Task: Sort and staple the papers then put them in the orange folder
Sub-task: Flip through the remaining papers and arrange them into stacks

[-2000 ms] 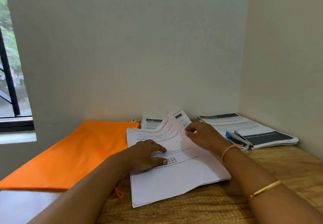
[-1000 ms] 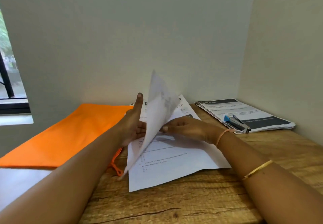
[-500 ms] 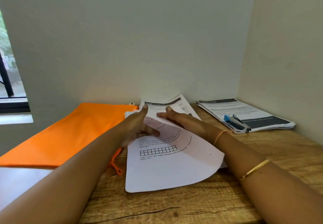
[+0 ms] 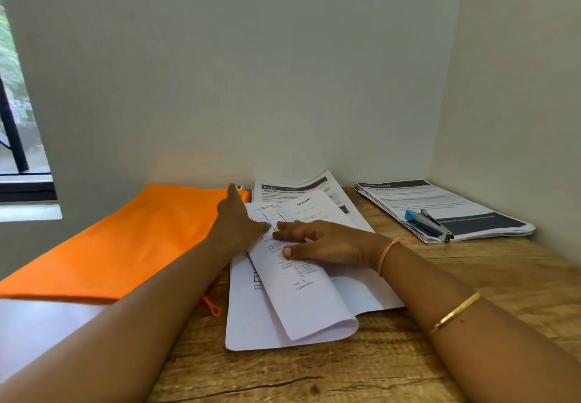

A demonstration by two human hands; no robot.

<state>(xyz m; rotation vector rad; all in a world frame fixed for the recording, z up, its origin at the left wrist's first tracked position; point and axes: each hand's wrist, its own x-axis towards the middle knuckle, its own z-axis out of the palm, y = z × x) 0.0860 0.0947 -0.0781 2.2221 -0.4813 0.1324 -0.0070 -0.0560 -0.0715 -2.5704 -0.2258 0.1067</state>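
Table (image 4: 509,276) view: orange folder (image 4: 125,239) lies left, beside my left hand (image 4: 239,223), can't tell if that grips a sheet. Papers (image 4: 301,305) sit under my right hand (image 4: 320,245), fingers flat. Stapler (image 4: 428,226) lies right, nearer that hand, slanted toward me.

Lit softly and evenly by daylight from the window (image 4: 9,56) at the far left, itself blown out to pale green. Greyish and dim on the wall (image 4: 251,72), brighter on the papers (image 4: 298,308). Faint soft shadow under the right hand (image 4: 323,245). Bends straight lines at the edges; stretches the forearms (image 4: 110,339). Slightly soft throughout, small print unreadable.
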